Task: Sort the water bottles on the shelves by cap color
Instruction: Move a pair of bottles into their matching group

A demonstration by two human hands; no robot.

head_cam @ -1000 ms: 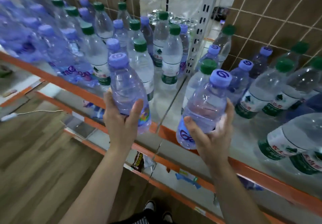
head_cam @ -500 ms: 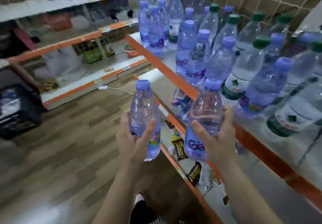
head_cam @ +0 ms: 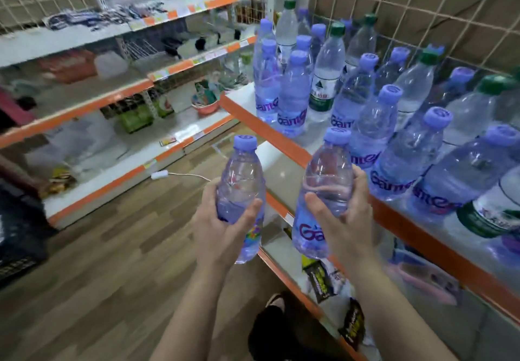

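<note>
My left hand [head_cam: 222, 225] grips a purple-capped bottle [head_cam: 242, 175] upright over the wooden floor, off the shelf. My right hand [head_cam: 343, 220] grips a second purple-capped bottle [head_cam: 323, 175], held just in front of the orange shelf edge [head_cam: 270, 133]. On that shelf stand several purple-capped bottles [head_cam: 292, 93], clustered at the left and front. Green-capped bottles [head_cam: 327, 71] stand mixed among them, further back and to the right [head_cam: 489, 102].
A lower shelf [head_cam: 284, 169] under the bottles holds snack packets [head_cam: 320, 276]. Across the aisle to the left run more orange-edged shelves [head_cam: 92, 104] with goods. A white cable and plug [head_cam: 160, 175] lie on the wooden floor. A dark crate [head_cam: 17, 237] sits at the far left.
Both hands lifted their bottles off the shelf and drew them back toward me. My view swung left along the shelf, bringing its left end and the aisle into sight.
</note>
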